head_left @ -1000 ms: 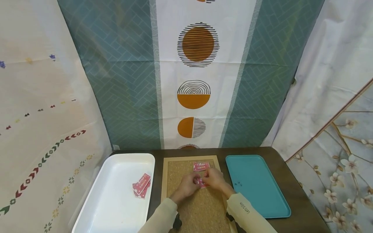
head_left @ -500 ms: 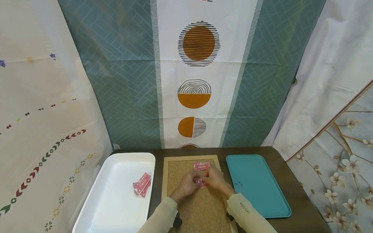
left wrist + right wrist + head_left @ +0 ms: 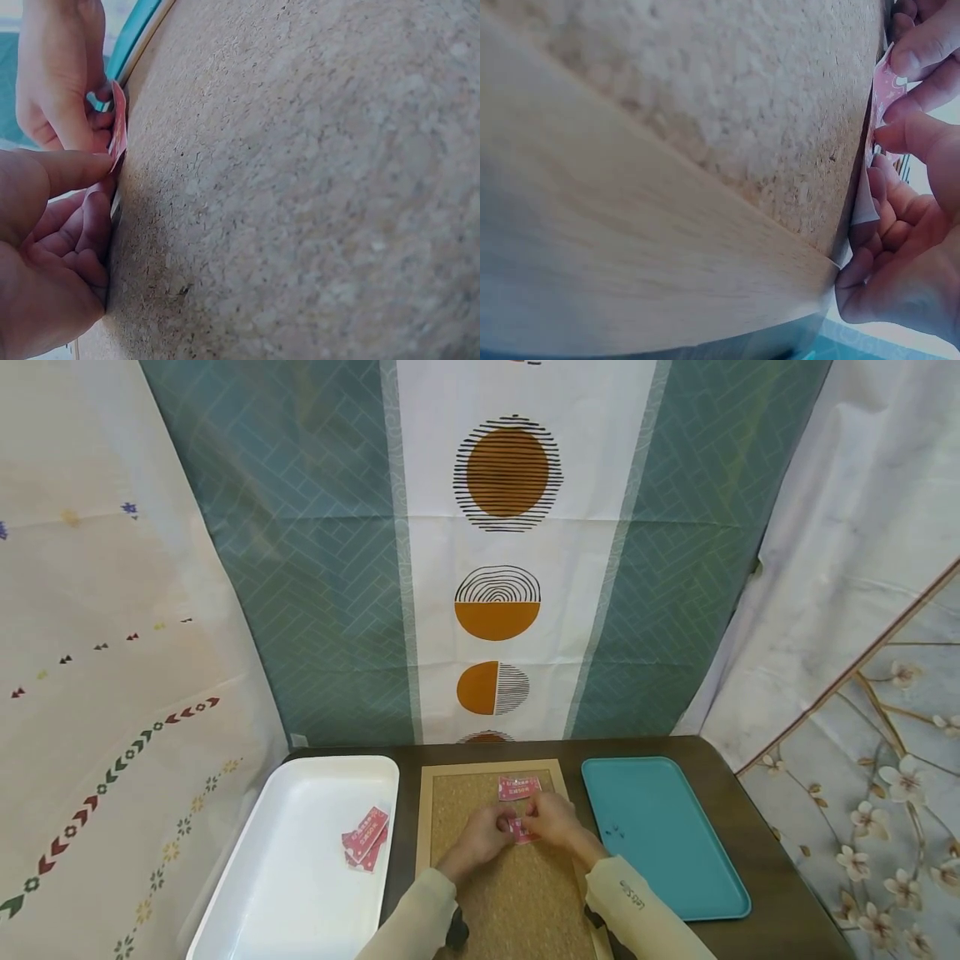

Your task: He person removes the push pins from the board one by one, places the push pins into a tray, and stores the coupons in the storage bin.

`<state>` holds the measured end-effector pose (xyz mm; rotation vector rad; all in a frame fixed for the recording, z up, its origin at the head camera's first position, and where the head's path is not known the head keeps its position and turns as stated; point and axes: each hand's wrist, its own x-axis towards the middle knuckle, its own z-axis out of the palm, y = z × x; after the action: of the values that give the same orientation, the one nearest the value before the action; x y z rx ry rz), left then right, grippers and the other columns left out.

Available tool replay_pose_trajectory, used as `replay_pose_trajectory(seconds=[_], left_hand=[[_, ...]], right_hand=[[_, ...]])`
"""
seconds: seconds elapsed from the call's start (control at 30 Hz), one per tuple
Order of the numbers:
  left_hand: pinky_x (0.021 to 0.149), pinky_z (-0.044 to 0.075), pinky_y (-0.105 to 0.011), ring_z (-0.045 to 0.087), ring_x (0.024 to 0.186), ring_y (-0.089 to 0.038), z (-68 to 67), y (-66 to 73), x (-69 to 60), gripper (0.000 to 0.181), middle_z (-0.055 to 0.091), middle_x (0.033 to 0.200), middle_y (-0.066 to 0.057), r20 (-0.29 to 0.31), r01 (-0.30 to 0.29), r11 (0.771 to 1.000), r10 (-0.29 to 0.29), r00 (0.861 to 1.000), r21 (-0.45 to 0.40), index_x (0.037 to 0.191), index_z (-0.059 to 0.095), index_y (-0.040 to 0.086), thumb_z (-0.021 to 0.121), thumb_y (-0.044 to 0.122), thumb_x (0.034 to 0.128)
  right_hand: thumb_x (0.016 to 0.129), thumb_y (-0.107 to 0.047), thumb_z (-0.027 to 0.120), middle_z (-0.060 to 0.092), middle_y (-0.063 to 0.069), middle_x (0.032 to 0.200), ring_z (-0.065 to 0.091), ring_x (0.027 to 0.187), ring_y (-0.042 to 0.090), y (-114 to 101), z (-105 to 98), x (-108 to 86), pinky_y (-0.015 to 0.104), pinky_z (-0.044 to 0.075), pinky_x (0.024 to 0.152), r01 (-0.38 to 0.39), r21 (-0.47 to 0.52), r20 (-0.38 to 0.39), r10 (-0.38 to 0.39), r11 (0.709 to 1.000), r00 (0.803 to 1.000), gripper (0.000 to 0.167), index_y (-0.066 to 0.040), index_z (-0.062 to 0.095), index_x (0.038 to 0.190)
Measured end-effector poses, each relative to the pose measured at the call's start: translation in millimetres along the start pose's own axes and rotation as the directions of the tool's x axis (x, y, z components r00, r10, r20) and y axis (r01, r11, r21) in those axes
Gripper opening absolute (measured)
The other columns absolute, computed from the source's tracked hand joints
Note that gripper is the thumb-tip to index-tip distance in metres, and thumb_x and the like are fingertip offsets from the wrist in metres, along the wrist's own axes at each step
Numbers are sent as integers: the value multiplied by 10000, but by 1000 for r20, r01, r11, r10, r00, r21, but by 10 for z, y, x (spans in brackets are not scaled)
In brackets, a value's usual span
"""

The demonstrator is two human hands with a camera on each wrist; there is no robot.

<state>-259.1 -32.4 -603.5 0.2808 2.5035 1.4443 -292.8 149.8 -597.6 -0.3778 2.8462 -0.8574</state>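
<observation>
On the wood-framed cork board [image 3: 495, 893], a red printed paper slip [image 3: 522, 832] lies between both hands, below another red slip [image 3: 519, 788]. The left hand [image 3: 483, 837] pinches the lower slip's left edge; in the left wrist view, the thumb of the left hand [image 3: 52, 225] presses on the slip [image 3: 118, 127]. From the other side the right hand [image 3: 557, 822] has its thumb and fingers at the slip's upper right part. In the right wrist view the right hand [image 3: 915, 225] holds the slip [image 3: 885, 94], whose lower corner lifts off the cork.
To the left stands a white tray [image 3: 277, 860] with several overlapping red slips [image 3: 366, 837] at its right side. A teal tray [image 3: 667, 843] lies right of the board on the dark table [image 3: 780, 877]. Patterned cloths hang behind and at both sides.
</observation>
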Motion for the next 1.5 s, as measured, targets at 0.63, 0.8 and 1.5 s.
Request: replay_pose_trajectory(seconds=[0.63, 0.8, 1.5], left_hand=[[596, 441, -227, 554, 750, -132, 16, -9, -4, 296, 661, 886, -86, -17, -46, 999, 45, 999, -26, 1226, 710, -16, 756, -24, 934], [589, 442, -226, 554, 742, -129, 17, -10, -6, 286, 657, 873, -72, -18, -53, 998, 53, 998, -18, 1212, 717, -9, 756, -36, 930], [575, 439, -230, 557, 727, -120, 42, -31, 2, 302, 634, 840, -11, -34, -31, 999, 31, 999, -9, 1218, 721, 1, 765, -28, 921]], right_hand=[[960, -192, 759, 538, -22, 658, 508, 636, 142, -6, 33, 26, 325, 398, 632, 18, -92, 13, -16, 996, 1000, 275, -154, 616, 728], [953, -222, 782, 543, -20, 663, 515, 638, 142, 1, 46, 20, 322, 409, 637, 7, -78, 14, -6, 997, 1000, 276, -162, 622, 735], [970, -266, 736, 517, 8, 808, 493, 750, 196, -61, 110, 21, 487, 482, 740, 19, -302, 25, -12, 953, 1000, 256, -146, 603, 787]])
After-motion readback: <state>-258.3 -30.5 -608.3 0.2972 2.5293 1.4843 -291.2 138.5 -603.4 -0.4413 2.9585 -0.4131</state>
